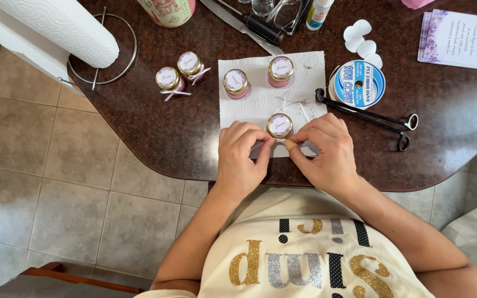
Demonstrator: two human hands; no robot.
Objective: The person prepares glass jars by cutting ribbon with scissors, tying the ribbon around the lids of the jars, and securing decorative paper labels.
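A small pink jar (279, 124) with a gold lid and a round floral label stands on a white paper towel (260, 99) at the table's near edge. My left hand (242, 157) and my right hand (324, 152) meet just in front of the jar, fingertips pinched on a thin white ribbon around it. Two more labelled jars, one (236, 82) and another (280, 70), stand farther back on the towel. Loose white ribbon pieces (293, 102) lie between them.
Two finished jars with bows (179, 74) sit left of the towel. A ribbon spool (357, 84), black scissors-like tool (368, 116), white paper hearts (360, 38), a knife (244, 22), a printed card stack (462, 38) and a paper towel roll (62, 27) on its holder surround them.
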